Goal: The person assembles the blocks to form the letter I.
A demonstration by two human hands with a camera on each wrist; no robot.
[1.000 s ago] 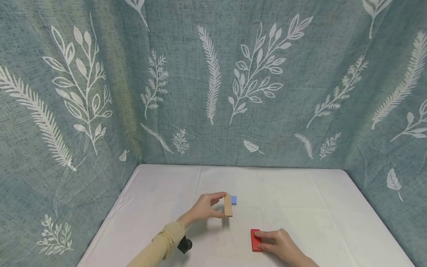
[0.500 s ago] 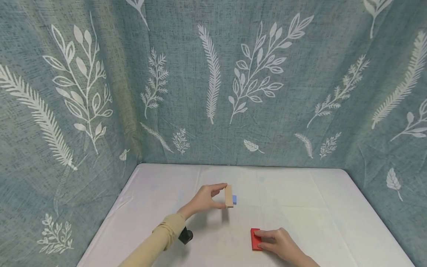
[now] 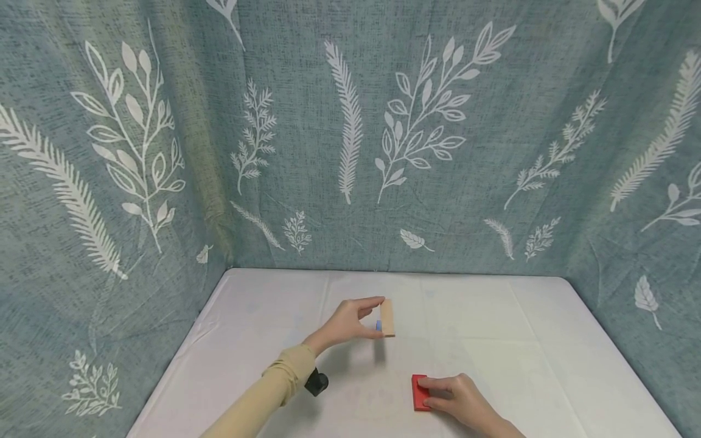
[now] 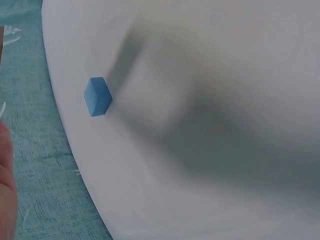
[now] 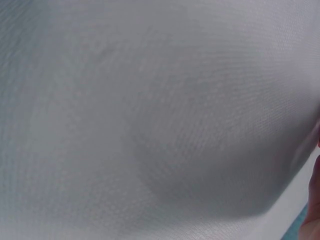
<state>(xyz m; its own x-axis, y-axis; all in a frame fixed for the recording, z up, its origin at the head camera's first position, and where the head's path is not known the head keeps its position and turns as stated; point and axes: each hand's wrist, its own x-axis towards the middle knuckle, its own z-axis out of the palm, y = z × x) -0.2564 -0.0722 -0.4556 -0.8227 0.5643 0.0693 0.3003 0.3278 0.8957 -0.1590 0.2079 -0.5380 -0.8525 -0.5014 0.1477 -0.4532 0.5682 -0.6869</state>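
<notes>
In the head view my left hand [image 3: 349, 320] pinches a flat wooden block [image 3: 387, 317] between thumb and fingers, holding it above the table with its shadow below. Partly hidden behind that hand and block is a small blue block [image 3: 379, 325]; the left wrist view shows the blue block [image 4: 98, 96] whole, lying on the cloth. Nearer the front, my right hand [image 3: 462, 398] has thumb and fingertips on a red rectangular block [image 3: 420, 393] that lies on the table. Only a sliver of the right hand [image 5: 311, 205] enters the right wrist view.
A white cloth covers the table [image 3: 493, 340]. A green-blue curtain [image 3: 306, 134] with white leaf prints rises behind it and along both sides. Under the left sleeve [image 3: 290, 365] sits a black wrist camera [image 3: 317, 382].
The left hand has carried the wooden block away from me and then to the right, past the blue block. The right hand and red block stay where they were.
</notes>
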